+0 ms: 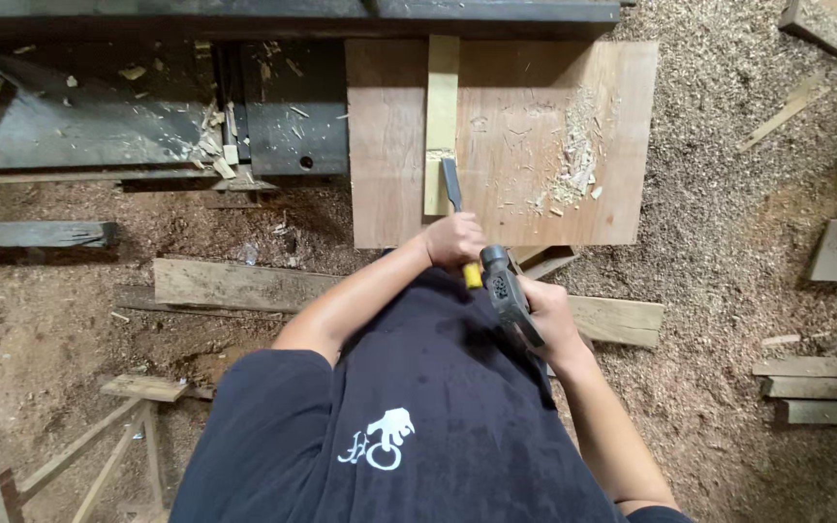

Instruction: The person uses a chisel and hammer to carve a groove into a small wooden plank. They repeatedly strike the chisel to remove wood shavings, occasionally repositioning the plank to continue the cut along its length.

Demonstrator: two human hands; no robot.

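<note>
The left hand [454, 239] is closed in a fist around the yellow handle of a chisel [451, 184], blade tip set on the lower part of a narrow pale wood strip [441, 107]. The right hand [546, 315] is wrapped around the shaft of a hammer [503, 283], its head just beside the chisel's butt end. The strip lies upright on a plywood board [506, 136]. Progress, as judged: a rough, notched patch shows on the strip near the blade, and loose shavings [576, 160] lie to the right (cutting is under way). The upper length of the strip appears uncut; notch depth cannot be determined
</note>
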